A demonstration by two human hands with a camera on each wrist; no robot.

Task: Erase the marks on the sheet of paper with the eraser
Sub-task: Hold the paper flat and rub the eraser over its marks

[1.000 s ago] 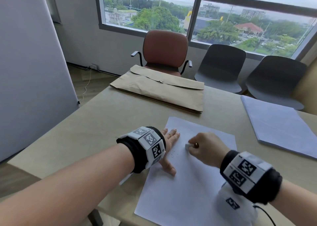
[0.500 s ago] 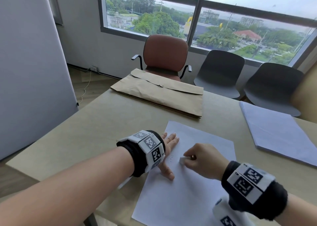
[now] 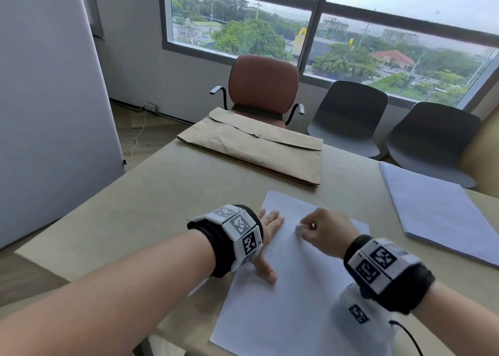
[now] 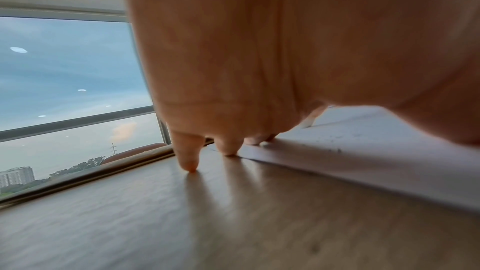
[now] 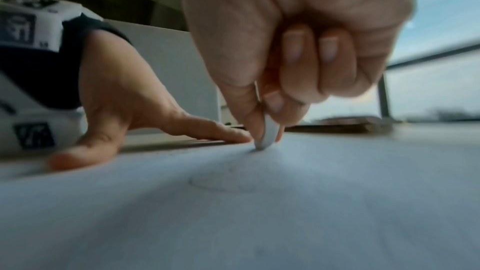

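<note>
- Grip, right hand (image 5: 285, 52): thumb and forefinger pinch a small white eraser (image 5: 267, 132), other fingers curled in; eraser tip touches the sheet of paper (image 3: 291, 301).
- Grip, left hand (image 3: 266, 236): flat, fingers spread and straight, holding nothing, pressing the sheet's left edge onto the counter (image 3: 151, 209).
- Dark crumbs (image 3: 272, 249) lie just beside the left thumb; a faint pencilled ring (image 5: 223, 184) shows nearer the right wrist.
- Step, judged: rubbing under way, marks remaining.
- Next move calls for short strokes over the ring with the sheet pinned, else it may buckle.
</note>
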